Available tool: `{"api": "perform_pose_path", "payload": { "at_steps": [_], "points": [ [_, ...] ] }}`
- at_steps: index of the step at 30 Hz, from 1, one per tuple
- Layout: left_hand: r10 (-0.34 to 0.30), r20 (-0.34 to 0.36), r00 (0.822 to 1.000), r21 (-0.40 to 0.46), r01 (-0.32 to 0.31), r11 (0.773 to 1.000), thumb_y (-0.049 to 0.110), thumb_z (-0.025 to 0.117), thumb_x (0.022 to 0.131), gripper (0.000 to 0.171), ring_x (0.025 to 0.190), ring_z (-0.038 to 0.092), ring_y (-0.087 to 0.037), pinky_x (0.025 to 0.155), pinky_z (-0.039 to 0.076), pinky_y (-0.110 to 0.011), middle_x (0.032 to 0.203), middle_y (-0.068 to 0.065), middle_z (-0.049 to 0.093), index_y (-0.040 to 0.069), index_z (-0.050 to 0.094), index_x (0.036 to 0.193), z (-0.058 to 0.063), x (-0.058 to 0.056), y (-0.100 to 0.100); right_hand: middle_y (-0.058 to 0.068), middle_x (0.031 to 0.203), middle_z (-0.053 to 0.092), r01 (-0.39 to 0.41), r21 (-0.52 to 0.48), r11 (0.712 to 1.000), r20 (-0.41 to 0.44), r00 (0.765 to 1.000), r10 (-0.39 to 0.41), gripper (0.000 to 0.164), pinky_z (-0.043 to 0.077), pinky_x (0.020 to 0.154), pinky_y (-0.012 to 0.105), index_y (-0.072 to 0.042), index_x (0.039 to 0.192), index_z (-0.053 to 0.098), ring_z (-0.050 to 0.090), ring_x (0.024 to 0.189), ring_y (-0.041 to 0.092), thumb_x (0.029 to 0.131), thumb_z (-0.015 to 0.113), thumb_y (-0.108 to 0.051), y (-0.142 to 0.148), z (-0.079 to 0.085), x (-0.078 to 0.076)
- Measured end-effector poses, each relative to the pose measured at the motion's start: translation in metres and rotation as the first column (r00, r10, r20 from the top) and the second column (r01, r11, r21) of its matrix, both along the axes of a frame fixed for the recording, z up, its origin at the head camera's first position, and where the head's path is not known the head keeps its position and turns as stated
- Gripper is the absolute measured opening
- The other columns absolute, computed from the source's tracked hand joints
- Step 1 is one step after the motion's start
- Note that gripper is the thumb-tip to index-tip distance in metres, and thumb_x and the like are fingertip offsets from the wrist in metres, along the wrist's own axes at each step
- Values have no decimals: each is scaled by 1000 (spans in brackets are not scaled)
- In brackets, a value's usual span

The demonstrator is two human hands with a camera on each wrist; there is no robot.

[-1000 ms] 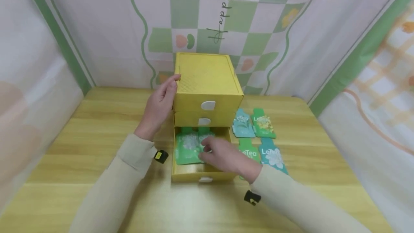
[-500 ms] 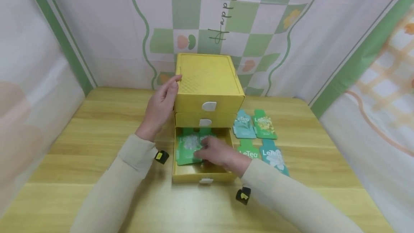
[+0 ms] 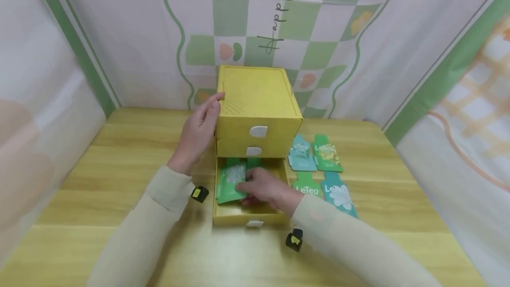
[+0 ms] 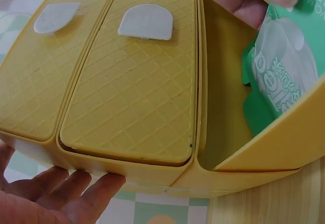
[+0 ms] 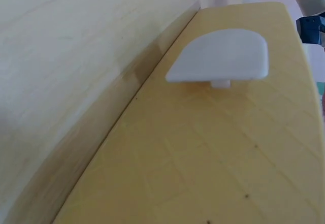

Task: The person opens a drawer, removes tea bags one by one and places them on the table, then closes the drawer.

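A yellow drawer cabinet [image 3: 256, 94] stands on the table with its bottom drawer [image 3: 239, 219] pulled out. My left hand [image 3: 194, 134] rests along the cabinet's left side, its fingers extended in the left wrist view. Inside the drawer lie green LeTea packets. My right hand [image 3: 266, 188] reaches in and pinches the edge of the left green tea packet [image 3: 229, 185] between thumb and fingers, and the packet slants up in the left wrist view. Another green packet [image 3: 253, 163] is mostly hidden behind this hand. The right wrist view shows only the drawer front [image 5: 203, 148] with its white tab [image 5: 223, 56].
To the cabinet's right lie several more LeTea packets: a light blue one [image 3: 302, 156], a green one with yellow flowers [image 3: 327, 153], a plain green one [image 3: 306, 185] and a teal one [image 3: 340, 196]. A patterned curtain [image 3: 231, 14] hangs behind the table.
My right hand has shifted slightly left onto the green packet, and its fingers have gone under that packet's right edge, which now lifts. My left hand has stayed on the cabinet.
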State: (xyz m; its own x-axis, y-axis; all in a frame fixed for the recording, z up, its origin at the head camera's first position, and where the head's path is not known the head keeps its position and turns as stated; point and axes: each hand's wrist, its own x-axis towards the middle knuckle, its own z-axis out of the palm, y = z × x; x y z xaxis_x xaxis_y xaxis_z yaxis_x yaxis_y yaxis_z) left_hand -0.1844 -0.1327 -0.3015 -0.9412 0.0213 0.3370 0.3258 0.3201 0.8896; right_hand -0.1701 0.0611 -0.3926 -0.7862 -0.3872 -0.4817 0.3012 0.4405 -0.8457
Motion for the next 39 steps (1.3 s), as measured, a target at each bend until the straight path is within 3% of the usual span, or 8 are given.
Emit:
{"api": "perform_pose_path", "payload": {
  "at_steps": [10, 14, 17, 21, 26, 31, 39],
  "points": [
    [-12, 22, 1000, 3, 12, 1000, 44, 30, 105, 52, 136, 38, -13, 111, 31, -40, 153, -2, 42, 18, 44, 149, -5, 2, 1, 19, 96, 62, -8, -68, 998, 21, 1000, 9, 20, 57, 75, 39, 4, 99, 56, 66, 78, 29, 89, 66, -10, 11, 4, 7],
    [-9, -5, 1000, -1, 9, 1000, 53, 30, 103, 53, 135, 37, -9, 111, 32, -41, 152, 9, 42, 29, 44, 148, -26, -15, -3, 14, 87, 56, -42, -87, 995, 11, 999, 43, 21, 57, 76, 41, 0, 87, 49, 65, 78, 29, 89, 67, -12, 25, 14, 16],
    [0, -22, 1000, -8, 0, 1000, 59, 29, 100, 53, 133, 37, -4, 110, 33, -39, 150, 16, 42, 37, 45, 146, -39, -26, -6, 14, 88, 57, -60, -84, 995, 0, 998, 60, 22, 57, 75, 42, 0, 90, 51, 65, 78, 28, 90, 67, -16, 36, 22, 25],
    [4, -25, 1000, -1, -4, 1000, 60, 29, 100, 54, 133, 38, -3, 109, 33, -38, 149, 17, 42, 37, 45, 146, -38, -26, -6, 19, 95, 63, -94, -81, 992, -16, 996, 93, 28, 57, 72, 40, 5, 103, 57, 65, 79, 26, 90, 67, -18, 50, 28, 36],
    [6, -14, 1000, 8, -5, 1000, 58, 30, 101, 53, 133, 37, -4, 110, 33, -38, 150, 15, 42, 36, 45, 146, -38, -27, -7, 14, 88, 65, -121, -101, 987, -49, 992, 117, 33, 57, 68, 40, 6, 110, 58, 65, 79, 27, 89, 67, -18, 71, 32, 48],
    [-6, -16, 1000, 16, 7, 1000, 52, 31, 103, 51, 135, 36, -8, 111, 32, -40, 152, 10, 41, 32, 44, 148, -37, -30, -8, 4, 73, 54, -103, -88, 991, -83, 992, 95, 35, 57, 69, 44, 5, 105, 51, 62, 74, 25, 90, 68, -21, 96, 35, 57],
    [10, -28, 1000, -10, -10, 1000, 57, 29, 101, 52, 132, 39, -5, 108, 34, -39, 150, 14, 42, 36, 45, 146, -34, -31, -9, 8, 79, 62, -87, -79, 993, -107, 991, 79, 42, 57, 68, 47, 9, 114, 45, 61, 72, 24, 93, 64, -22, 131, 43, 64]
  ]
}}
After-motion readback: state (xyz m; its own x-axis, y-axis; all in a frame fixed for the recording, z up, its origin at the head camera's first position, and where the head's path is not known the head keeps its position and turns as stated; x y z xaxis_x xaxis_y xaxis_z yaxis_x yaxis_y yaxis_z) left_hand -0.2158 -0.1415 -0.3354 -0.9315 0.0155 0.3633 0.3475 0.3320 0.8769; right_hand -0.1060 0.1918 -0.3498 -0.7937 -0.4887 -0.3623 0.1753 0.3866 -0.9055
